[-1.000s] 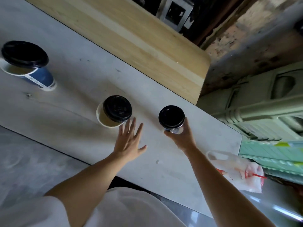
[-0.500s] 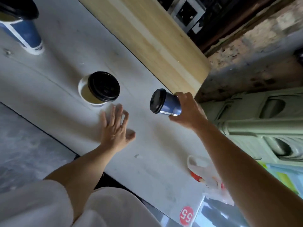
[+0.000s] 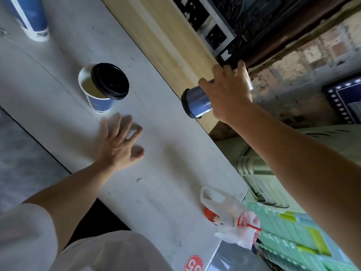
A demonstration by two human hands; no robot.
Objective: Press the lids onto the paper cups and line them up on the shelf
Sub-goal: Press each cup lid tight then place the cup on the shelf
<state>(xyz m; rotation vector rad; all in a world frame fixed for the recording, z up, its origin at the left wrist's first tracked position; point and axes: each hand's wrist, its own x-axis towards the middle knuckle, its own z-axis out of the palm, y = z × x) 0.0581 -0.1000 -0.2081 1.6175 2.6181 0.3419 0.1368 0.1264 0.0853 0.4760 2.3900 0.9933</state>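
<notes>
At the far left a blue paper cup (image 3: 31, 18) is standing on the grey table (image 3: 166, 173), cut off by the top edge, so I cannot tell whether it is wearing a lid. Next along, a second cup (image 3: 99, 100) is waiting in the middle of the table with its black lid (image 3: 110, 81) only resting askew on the rim, leaving a crescent of the pale inside showing; I am judging that it is needing a proper press before it goes anywhere. Just beside it, my left hand (image 3: 119, 145) is lying flat on the table, fingers spread and holding nothing, most likely bracing me while I am leaning and reaching. Further right, my right hand (image 3: 228, 94) is wrapping its fingers around the capped cup (image 3: 197, 102), carrying it tipped on its side with the lid end pointing left. I am holding it over the edge of the wooden shelf (image 3: 172, 47), which I take to be where it is going. This cup is looking blue and glossy, with its dark lid seated evenly. A plastic bag (image 3: 232, 222) is slumping at the table's near right corner.
</notes>
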